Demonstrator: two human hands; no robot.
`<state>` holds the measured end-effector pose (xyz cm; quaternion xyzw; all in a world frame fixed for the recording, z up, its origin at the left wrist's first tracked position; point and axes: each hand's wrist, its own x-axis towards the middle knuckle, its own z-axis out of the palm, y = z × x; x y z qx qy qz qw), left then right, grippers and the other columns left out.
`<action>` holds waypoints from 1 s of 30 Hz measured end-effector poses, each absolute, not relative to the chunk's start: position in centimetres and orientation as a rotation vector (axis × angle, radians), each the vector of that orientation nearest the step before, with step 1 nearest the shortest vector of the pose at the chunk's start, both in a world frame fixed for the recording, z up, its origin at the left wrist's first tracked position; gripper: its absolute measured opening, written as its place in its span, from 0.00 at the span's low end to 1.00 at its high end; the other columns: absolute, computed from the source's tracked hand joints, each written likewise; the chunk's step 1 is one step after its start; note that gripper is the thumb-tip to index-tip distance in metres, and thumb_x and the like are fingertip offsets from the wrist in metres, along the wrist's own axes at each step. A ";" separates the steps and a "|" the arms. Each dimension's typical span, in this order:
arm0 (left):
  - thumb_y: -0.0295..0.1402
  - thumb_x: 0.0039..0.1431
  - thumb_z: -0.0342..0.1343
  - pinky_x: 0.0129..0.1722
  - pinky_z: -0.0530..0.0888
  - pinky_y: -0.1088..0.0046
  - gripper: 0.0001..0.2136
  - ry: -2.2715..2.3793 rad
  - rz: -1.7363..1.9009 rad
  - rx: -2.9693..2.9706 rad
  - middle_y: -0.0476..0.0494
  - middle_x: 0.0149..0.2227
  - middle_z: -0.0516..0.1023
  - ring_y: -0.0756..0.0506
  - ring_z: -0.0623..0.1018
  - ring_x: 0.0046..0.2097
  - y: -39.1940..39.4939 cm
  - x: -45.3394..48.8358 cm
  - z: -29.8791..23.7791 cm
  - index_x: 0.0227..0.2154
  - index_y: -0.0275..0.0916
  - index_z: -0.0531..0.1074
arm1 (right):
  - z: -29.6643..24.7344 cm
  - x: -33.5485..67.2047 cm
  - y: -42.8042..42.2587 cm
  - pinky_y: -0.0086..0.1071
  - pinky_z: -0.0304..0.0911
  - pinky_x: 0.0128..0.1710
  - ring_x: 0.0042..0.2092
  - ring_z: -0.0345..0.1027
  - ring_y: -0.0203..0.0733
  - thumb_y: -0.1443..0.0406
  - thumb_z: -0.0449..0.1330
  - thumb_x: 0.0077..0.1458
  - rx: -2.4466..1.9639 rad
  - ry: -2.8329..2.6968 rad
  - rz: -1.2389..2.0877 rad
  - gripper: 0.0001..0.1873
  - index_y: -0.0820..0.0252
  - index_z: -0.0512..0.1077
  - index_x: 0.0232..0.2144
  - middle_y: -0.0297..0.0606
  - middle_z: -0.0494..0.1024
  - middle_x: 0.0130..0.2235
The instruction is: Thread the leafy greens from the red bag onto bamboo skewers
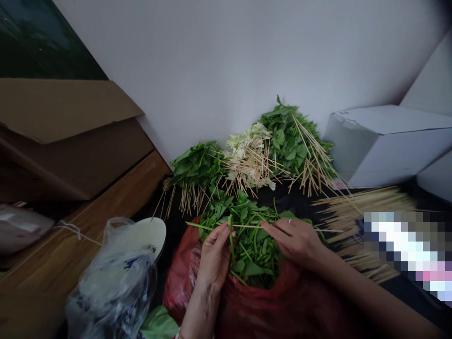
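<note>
My left hand point(216, 252) pinches green leafy stems point(231, 235) between thumb and fingers. Meeting those stems is the tip of a thin wooden skewer point(247, 226), which runs level to my right hand point(294, 238). The fingers of my right hand, one with a ring, are closed on the skewer, and its far end sticks out to the right. Both hands are above a red plastic bag point(181, 256) full of loose leafy greens point(252, 259). Whether the skewer's point has gone through a stem I cannot tell.
Behind the bag lie skewered leafy greens point(199, 165), pale cabbage skewers point(252, 146) and a taller green pile point(289, 136). Loose skewers point(374, 207) spread at right near a white box point(388, 146). Left are a white bowl point(155, 230), a clear plastic bag point(113, 282) and a cardboard box point(77, 155).
</note>
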<state>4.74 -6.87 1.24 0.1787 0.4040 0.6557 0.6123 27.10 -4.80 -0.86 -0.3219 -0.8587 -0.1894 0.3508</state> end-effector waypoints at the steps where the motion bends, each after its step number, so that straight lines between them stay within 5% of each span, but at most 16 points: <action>1: 0.27 0.34 0.77 0.31 0.77 0.83 0.15 0.937 1.516 0.416 0.47 0.31 0.85 0.54 0.79 0.28 -6.9 4.8 1.2 0.29 0.35 0.83 | -0.9 27.2 -4.8 0.32 0.57 0.28 0.29 0.65 0.37 0.73 0.53 0.61 -0.823 -2.236 -0.516 0.18 0.62 0.75 0.50 0.37 0.75 0.29; 10: 0.30 0.34 0.77 0.31 0.75 0.81 0.15 0.946 1.447 0.490 0.47 0.30 0.83 0.54 0.77 0.28 -6.9 5.1 1.3 0.29 0.36 0.83 | -0.9 27.0 -4.9 0.32 0.57 0.27 0.28 0.66 0.36 0.74 0.53 0.60 -0.805 -2.186 -0.444 0.17 0.63 0.76 0.48 0.37 0.75 0.29; 15: 0.33 0.39 0.75 0.36 0.73 0.80 0.09 0.978 1.404 0.714 0.46 0.32 0.83 0.52 0.77 0.33 -7.3 6.6 0.5 0.21 0.36 0.81 | -1.0 26.3 -5.3 0.32 0.57 0.26 0.28 0.66 0.37 0.72 0.52 0.63 -0.787 -2.211 -0.414 0.15 0.64 0.74 0.48 0.36 0.75 0.29; 25: 0.30 0.45 0.71 0.41 0.74 0.73 0.13 1.152 1.381 1.037 0.42 0.34 0.84 0.45 0.80 0.37 -7.1 5.7 3.0 0.37 0.39 0.82 | -0.5 26.9 -4.1 0.31 0.61 0.31 0.30 0.70 0.38 0.72 0.48 0.64 -0.898 -2.038 -0.336 0.12 0.63 0.72 0.39 0.38 0.77 0.29; 30: 0.26 0.46 0.69 0.37 0.70 0.77 0.05 1.391 1.474 1.255 0.44 0.30 0.82 0.46 0.77 0.34 -6.0 1.9 2.8 0.29 0.39 0.83 | -0.6 28.3 -3.3 0.32 0.63 0.33 0.31 0.70 0.40 0.68 0.48 0.65 -1.030 -1.882 -0.221 0.11 0.61 0.70 0.40 0.38 0.76 0.31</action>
